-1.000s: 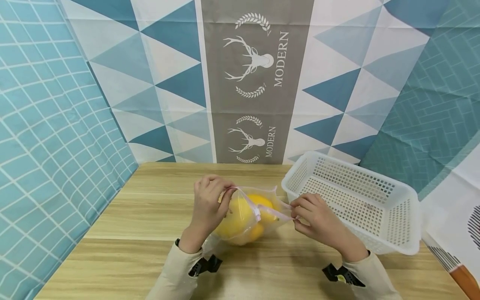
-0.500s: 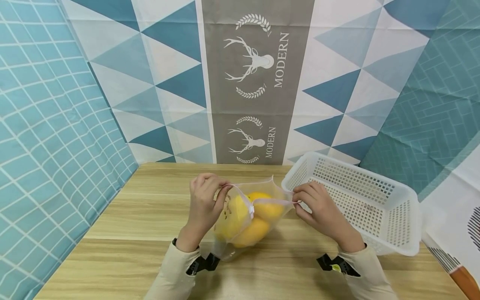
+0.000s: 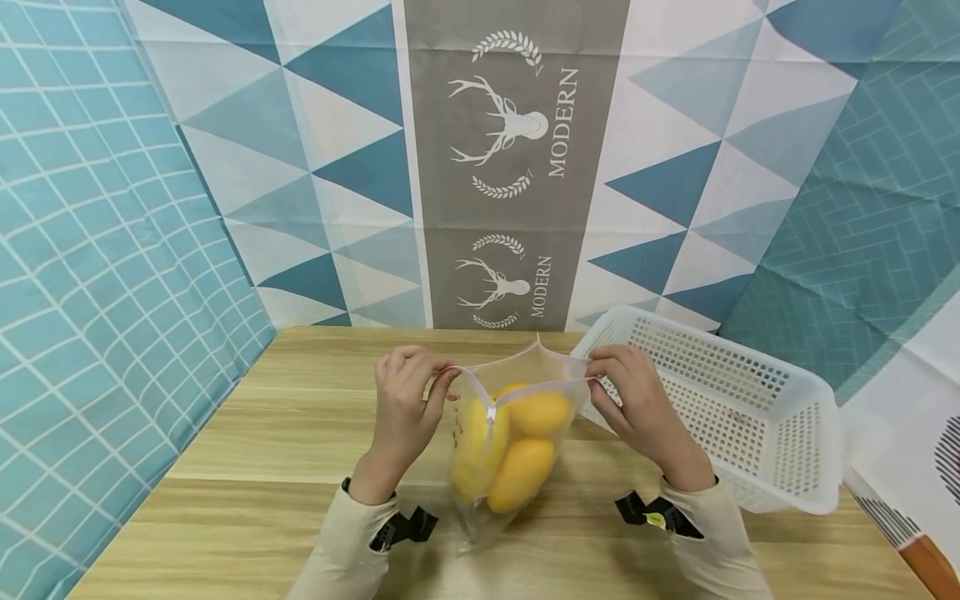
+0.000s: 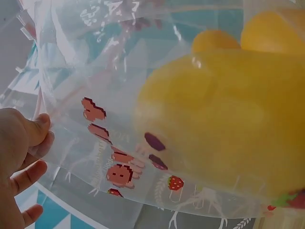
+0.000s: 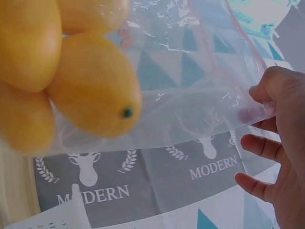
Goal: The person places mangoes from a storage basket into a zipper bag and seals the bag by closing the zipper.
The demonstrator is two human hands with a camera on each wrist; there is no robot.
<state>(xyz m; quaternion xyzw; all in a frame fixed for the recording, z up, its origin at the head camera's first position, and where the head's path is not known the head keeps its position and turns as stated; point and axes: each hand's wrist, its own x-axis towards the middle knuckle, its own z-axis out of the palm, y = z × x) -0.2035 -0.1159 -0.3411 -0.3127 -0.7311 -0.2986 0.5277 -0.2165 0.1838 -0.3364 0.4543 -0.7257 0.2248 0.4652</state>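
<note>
Between the two hands hangs a clear zip bag (image 3: 536,362) with a pink-edged mouth spread apart and a white slider (image 3: 491,414) on its near edge. Several yellow mangoes (image 3: 522,475) lie inside; in the right wrist view one mango (image 5: 95,86) shows a dark green stem end. My left hand (image 3: 408,400) pinches the bag's left top corner between thumb and forefinger. At the right top corner, my right hand (image 3: 633,404) pinches the edge the same way, its other fingers loose in the right wrist view. Red strawberry prints (image 4: 175,182) mark the bag's left side.
A white perforated plastic basket (image 3: 817,408) stands on the right of the wooden table (image 3: 247,450), just beyond the right hand. Patterned cloths (image 3: 510,167) form the back and side walls.
The bag has been lifted and turned upright, its mouth drawn wider. The mangoes have shifted lower inside it. My right hand has risen slightly; the left has moved a little leftward.
</note>
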